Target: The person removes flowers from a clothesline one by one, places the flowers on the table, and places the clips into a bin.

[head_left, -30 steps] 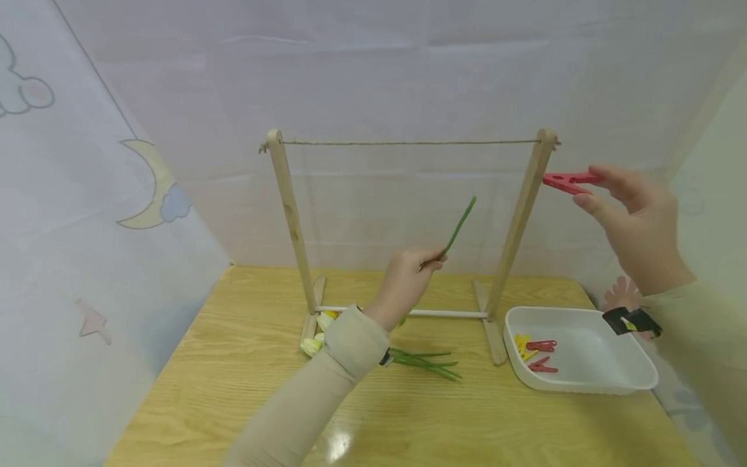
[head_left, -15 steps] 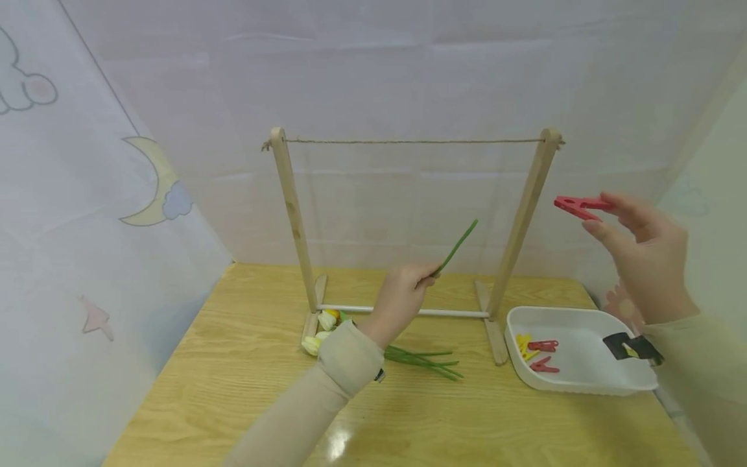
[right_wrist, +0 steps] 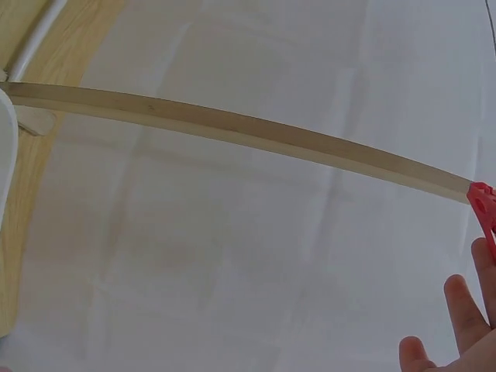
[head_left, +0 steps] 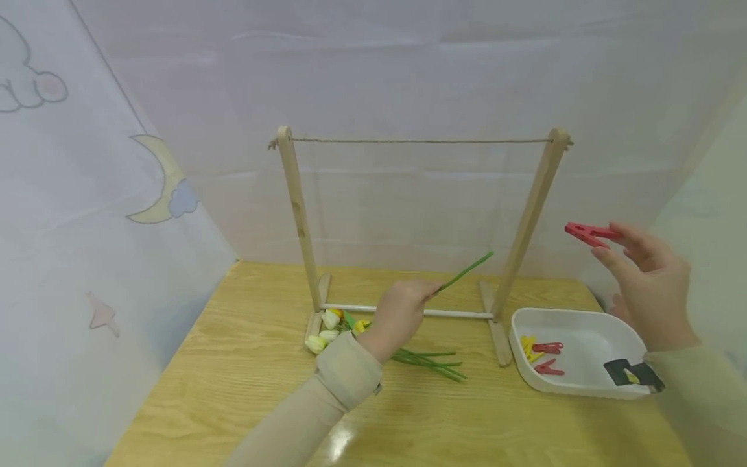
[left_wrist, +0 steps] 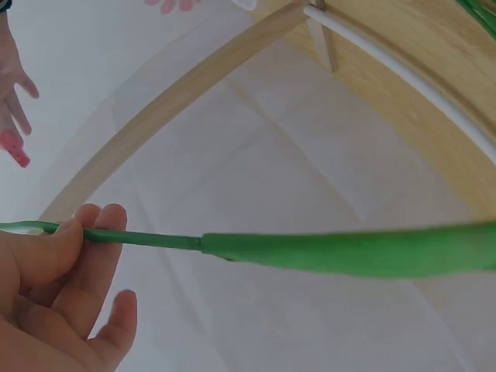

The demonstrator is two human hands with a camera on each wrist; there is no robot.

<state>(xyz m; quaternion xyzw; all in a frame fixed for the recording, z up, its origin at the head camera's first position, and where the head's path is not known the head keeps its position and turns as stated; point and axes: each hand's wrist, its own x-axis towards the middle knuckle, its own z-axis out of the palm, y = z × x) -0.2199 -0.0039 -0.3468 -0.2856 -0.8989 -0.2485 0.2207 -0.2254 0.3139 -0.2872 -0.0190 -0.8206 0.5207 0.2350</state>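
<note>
My left hand (head_left: 399, 318) pinches a green flower stem (head_left: 467, 269) between thumb and fingers, in front of the wooden frame. The stem's cut end points up and right. In the left wrist view a long leaf (left_wrist: 333, 252) runs off to the right; the bloom on this stem is out of that view. Right of the frame, my right hand (head_left: 656, 285) pinches a red clothespin (head_left: 589, 233) by its handles, apart from everything else. Several white and yellow tulips (head_left: 327, 334) lie on the table by the frame's left foot, partly hidden by my left forearm.
A thin twine (head_left: 420, 141) spans the tops of the frame's two wooden posts (head_left: 531, 214). A white rod (head_left: 455, 314) joins them low down. At the right a white tub (head_left: 583, 389) holds red and yellow clothespins (head_left: 547, 368). Behind hangs a pale printed cloth (head_left: 379, 78).
Both hands have come down. The right hand with the clothespin has dropped well below the twine's height, and the stem in my left hand has tipped nearer to level.
</note>
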